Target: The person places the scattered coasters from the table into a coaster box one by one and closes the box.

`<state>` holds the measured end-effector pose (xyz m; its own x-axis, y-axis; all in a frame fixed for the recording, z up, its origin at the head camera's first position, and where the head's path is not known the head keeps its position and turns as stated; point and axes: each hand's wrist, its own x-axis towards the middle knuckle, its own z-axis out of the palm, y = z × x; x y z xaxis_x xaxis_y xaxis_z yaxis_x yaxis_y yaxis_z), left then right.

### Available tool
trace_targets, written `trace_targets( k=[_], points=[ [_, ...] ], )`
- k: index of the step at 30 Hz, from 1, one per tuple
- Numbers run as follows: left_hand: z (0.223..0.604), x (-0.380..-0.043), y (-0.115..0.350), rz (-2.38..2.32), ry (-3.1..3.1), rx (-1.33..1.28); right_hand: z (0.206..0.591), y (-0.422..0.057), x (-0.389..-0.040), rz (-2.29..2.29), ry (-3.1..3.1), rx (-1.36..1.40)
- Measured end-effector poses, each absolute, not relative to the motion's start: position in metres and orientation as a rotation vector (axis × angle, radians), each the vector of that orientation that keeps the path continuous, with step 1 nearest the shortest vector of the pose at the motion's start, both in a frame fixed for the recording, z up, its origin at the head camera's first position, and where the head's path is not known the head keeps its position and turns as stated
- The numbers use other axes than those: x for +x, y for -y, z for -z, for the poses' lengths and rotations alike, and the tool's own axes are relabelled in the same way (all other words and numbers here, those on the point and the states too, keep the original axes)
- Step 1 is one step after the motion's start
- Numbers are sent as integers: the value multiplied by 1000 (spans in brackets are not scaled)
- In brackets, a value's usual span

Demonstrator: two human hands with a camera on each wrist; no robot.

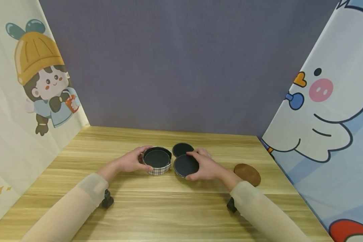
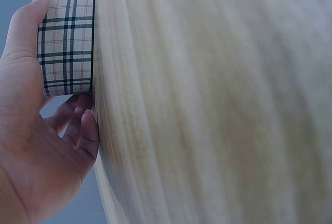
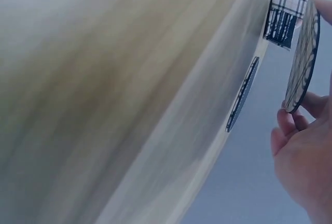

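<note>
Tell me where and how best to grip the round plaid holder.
Take the plaid holder by its outer wall from the left, thumb near and fingers far, as the left hand holds it. It sits open side up, and its curved wall should suit a hand's span; on the right, the right hand and its black disc would likely crowd the approach.

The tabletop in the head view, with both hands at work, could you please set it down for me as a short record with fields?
Left hand: grips the round plaid holder by its side
Right hand: holds a black-topped disc by its edge, raised off the table
Holder interior: black; whether a disc lies inside, cannot tell
Second disc: on the table, beyond the held one
Brown oval item: beside the right wrist
Table: wood-grained
</note>
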<state>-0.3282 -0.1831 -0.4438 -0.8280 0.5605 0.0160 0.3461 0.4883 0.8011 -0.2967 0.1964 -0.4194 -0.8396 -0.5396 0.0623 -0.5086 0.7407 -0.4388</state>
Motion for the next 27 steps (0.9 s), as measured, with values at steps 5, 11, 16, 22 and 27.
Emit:
trace_targets(
  k=[5,11,16,22,27],
  points=[
    [445,-328,182,-1254,-2500,777,417,-189,-301,685,-2878,-848],
    [447,-329,183,-1278,-2487,761,414,-180,-308,688,-2897,-836],
    [446,-328,183,-1259,-2503,756,413,-171,-314,689,-2904,-849],
    [446,-328,183,-1252,-2500,746,414,-158,-320,684,-2916,-852],
    [446,-329,182,-1273,-2487,785,415,-148,-324,705,-2917,-841]
  ],
)
